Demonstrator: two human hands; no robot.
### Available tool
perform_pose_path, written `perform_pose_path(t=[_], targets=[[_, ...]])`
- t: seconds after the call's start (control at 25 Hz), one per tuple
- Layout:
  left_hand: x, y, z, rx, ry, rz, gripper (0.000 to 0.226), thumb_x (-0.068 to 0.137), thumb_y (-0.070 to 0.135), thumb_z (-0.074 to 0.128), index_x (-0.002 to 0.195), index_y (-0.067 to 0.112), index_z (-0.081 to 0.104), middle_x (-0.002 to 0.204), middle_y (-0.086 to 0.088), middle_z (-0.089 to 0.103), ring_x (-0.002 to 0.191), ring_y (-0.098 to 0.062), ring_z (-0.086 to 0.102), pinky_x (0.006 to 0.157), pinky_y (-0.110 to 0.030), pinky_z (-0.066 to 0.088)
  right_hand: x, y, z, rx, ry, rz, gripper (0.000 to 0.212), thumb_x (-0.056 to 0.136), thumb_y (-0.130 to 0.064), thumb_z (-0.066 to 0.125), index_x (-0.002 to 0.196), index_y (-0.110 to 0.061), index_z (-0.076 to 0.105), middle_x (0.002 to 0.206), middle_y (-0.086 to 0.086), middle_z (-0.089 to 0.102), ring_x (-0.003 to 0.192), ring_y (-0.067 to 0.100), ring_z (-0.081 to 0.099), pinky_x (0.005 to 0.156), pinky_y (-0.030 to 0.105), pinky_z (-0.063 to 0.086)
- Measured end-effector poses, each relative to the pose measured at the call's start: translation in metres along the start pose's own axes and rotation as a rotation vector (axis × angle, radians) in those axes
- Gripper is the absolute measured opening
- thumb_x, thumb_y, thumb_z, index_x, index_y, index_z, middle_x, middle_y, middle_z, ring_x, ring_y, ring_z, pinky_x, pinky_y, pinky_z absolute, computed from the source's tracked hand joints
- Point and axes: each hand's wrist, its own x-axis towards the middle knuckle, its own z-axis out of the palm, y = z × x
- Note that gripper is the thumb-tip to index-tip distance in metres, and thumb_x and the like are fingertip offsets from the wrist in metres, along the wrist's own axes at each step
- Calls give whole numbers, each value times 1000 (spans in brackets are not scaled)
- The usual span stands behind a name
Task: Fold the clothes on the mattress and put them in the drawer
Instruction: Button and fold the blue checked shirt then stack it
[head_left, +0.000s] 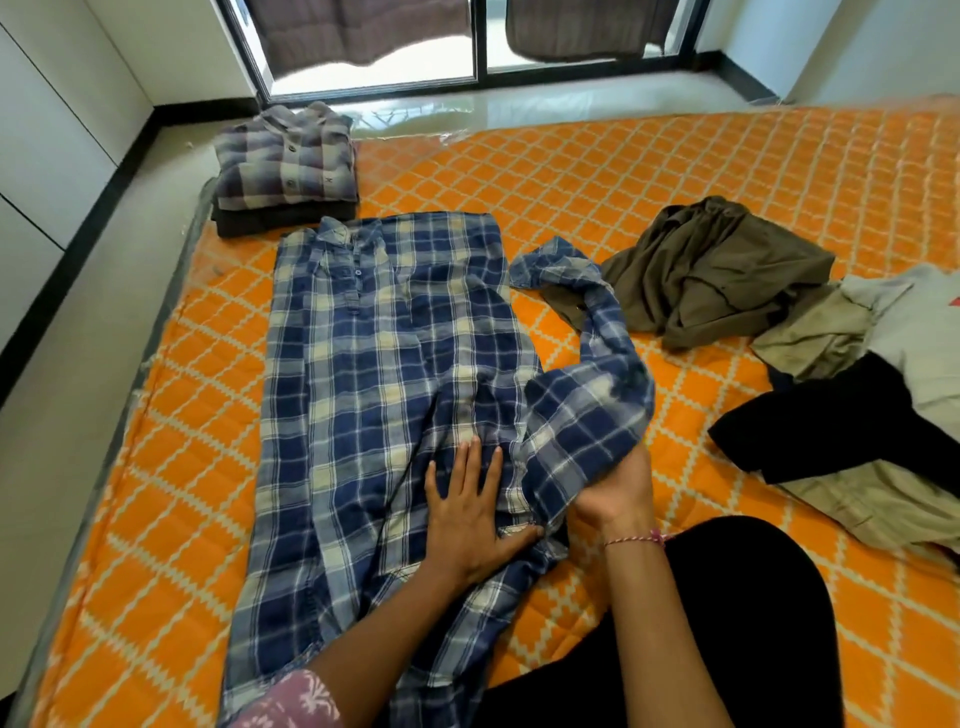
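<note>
**Blue plaid shirt spread out, one side gathered in the right hand**

The right hand (613, 493) is partly covered by the cloth it grips, so its fingertips cannot be seen; its fingers curl up into a bunched fold of the blue plaid shirt (384, 374), just right of the shirt's body. A thread bracelet (636, 540) circles that wrist. The shirt's lower hem is hidden under the person's forearms and a patterned pink sleeve (291, 701) at the frame's bottom edge.

The left hand (470, 512) lies flat on the shirt, fingers straight and spread, thumb out toward the right hand, holding nothing.

The shirt lies on the orange mattress (701, 171), collar pointing away from the person. Beyond the collar sits a folded stack (285, 171) topped by a grey plaid shirt. Right of the shirt lies a crumpled olive garment (727, 275), which the shirt's loose sleeve touches, and farther right a heap of pale and black clothes (857, 415), cut off by the frame edge.
</note>
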Motion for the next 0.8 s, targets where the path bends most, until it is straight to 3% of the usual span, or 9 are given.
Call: perform_pose_path(t=[0.12, 0.2, 0.28, 0.36, 0.44, 0.52, 0.6, 0.72, 0.8], targets=[[-2, 2, 3, 19, -13, -19, 102, 75, 89, 17, 148, 17, 25, 154, -15, 24, 143, -25, 16, 110, -56, -2, -5, -26, 2, 177, -194, -141, 46, 50, -20, 84, 95, -12, 74, 102, 12, 71, 91, 31, 70, 80, 51, 55], [0, 4, -3, 38, 35, -24, 106, 71, 90, 11, 151, 20, 10, 158, -11, 3, 146, -23, 1, 109, -56, -14, -6, -38, 0, 297, -297, -207, 49, 49, -7, 81, 97, -6, 72, 100, 14, 72, 89, 31, 71, 69, 52, 57], [10, 13, -17, -116, 51, -26, 102, 68, 86, 4, 149, 25, -7, 156, -2, -16, 144, -14, -15, 109, -52, -23, -5, -46, 2, 308, -330, -268, 67, 43, 0, 88, 106, -4, 67, 104, 14, 70, 94, 29, 70, 77, 49, 57], [24, 34, -38, -509, 165, 12, 83, 80, 71, 10, 150, 26, 11, 158, 2, 12, 144, -8, 7, 118, -52, 5, 3, -46, 5, 201, -273, -266, 88, 22, -3, 96, 105, -3, 66, 100, 15, 71, 89, 27, 71, 78, 43, 58], [41, 60, -58, -883, 316, 58, 62, 91, 58, 28, 145, 27, 31, 146, 5, 41, 134, -6, 36, 111, -40, 34, 5, -35, 9, 100, -223, -190, 89, 10, -8, 96, 94, 2, 69, 89, 20, 72, 75, 30, 72, 59, 40, 59], [54, 82, -69, -1056, 292, 106, 56, 92, 51, 41, 143, 28, 33, 139, 8, 48, 125, -3, 46, 104, -29, 42, 3, -26, 18, 31, -258, -114, 83, 14, -16, 98, 91, 2, 73, 91, 20, 72, 75, 31, 72, 58, 39, 59], [55, 89, -63, -1104, 179, 108, 61, 88, 58, 45, 139, 27, 37, 134, 6, 53, 120, -5, 51, 102, -31, 45, 4, -27, 25, -35, -283, -74, 79, 23, -36, 98, 92, -4, 76, 98, 17, 72, 82, 29, 71, 65, 38, 59], [46, 75, -33, -951, 81, 120, 94, 75, 84, 32, 148, 27, 16, 152, 11, 30, 136, -3, 31, 114, -31, 26, 10, -47, 38, -133, -303, -116, 71, 49, -60, 82, 101, -13, 75, 104, 11, 71, 92, 24, 70, 74, 33, 58], [43, 66, -14, -673, 31, 191, 104, 70, 90, 14, 149, 26, -7, 156, 14, -1, 144, -1, 3, 118, -31, 5, 18, -55, 41, -70, -277, -50, 62, 46, -41, 92, 96, -7, 74, 94, 12, 72, 82, 26, 71, 68, 36, 59]])
